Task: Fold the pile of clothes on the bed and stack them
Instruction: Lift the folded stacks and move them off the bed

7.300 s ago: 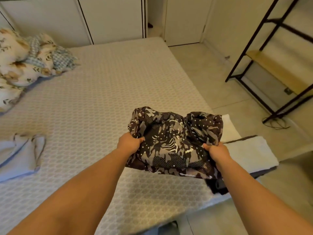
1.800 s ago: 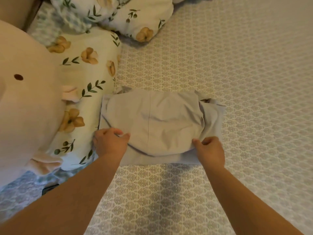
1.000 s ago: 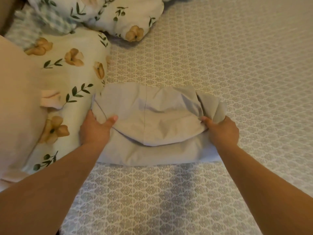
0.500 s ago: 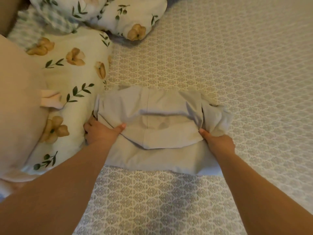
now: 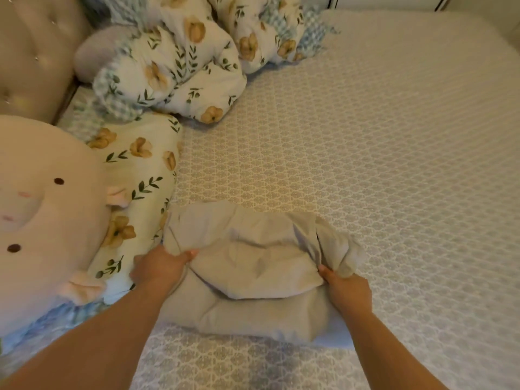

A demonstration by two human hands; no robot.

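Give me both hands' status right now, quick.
Left hand: closed, gripping the left edge of the folded pale grey cloth garment.
Right hand: closed, pinching the garment's bunched right edge.

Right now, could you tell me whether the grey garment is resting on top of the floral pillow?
No, the grey garment lies on the patterned bedsheet, beside the floral pillow.

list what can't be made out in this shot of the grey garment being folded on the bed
Head view only:
- Fingers of the left hand and right hand: tucked under the grey folded garment.
- Garment type: folds hide it.
- Round pink plush pillow: cut by the left edge.
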